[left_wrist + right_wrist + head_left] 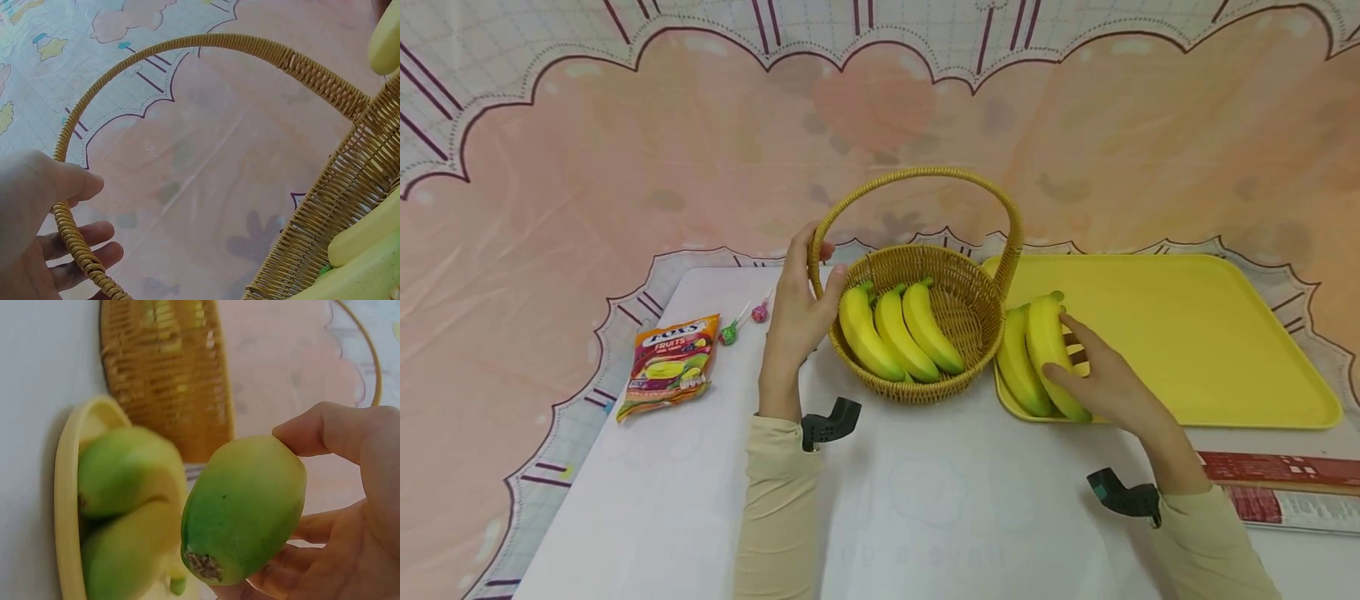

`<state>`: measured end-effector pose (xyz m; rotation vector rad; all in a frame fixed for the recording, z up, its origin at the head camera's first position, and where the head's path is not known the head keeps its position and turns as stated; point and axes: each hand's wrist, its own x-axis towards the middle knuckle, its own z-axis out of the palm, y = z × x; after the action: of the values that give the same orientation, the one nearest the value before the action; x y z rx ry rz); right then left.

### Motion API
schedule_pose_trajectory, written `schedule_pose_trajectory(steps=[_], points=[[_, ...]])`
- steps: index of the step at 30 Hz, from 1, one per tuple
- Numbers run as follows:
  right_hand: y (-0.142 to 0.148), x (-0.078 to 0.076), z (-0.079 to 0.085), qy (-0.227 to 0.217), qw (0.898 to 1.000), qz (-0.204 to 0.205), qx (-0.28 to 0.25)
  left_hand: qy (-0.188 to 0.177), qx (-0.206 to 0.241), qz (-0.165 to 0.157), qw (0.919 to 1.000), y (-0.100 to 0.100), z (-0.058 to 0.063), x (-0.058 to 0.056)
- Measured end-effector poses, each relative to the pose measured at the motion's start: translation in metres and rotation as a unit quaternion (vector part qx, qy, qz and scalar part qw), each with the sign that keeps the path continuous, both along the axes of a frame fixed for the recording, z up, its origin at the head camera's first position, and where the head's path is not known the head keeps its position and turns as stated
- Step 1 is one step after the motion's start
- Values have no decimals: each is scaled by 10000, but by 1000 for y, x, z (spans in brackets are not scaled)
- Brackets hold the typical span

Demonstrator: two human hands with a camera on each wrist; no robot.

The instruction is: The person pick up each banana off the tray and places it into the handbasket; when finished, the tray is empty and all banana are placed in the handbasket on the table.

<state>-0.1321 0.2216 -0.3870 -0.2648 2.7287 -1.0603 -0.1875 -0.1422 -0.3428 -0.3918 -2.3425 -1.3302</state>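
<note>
A wicker basket [917, 396] with a tall arched handle [925, 172] stands mid-table, several bananas [880, 337] lying in its left half. My left hand [801, 312] holds the handle's left side; in the left wrist view the thumb [81, 181] and fingers lie around it. My right hand [1108, 379] grips a banana [250, 506] between thumb and fingers, above the left end of a yellow tray [1187, 333]. In the right wrist view, more bananas [128, 469] lie in the tray beneath, beside the basket.
Left of the basket lie a candy bag [670, 367], a green lollipop [728, 333] and a pink lollipop [760, 312]. Red and white flat packages [1285, 487] lie in front of the tray at right. A patterned cloth [700, 167] covers the area behind the table.
</note>
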Motion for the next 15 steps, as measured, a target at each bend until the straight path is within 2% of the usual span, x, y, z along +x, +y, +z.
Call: schedule_pose_trajectory(steps=[7,15], points=[[-21,7,13,196,9992,265,-229,40,-23,-17,10000,0,0,0],[-45,3,19,301,9984,352,-331,9,-47,32,10000,0,1,0]])
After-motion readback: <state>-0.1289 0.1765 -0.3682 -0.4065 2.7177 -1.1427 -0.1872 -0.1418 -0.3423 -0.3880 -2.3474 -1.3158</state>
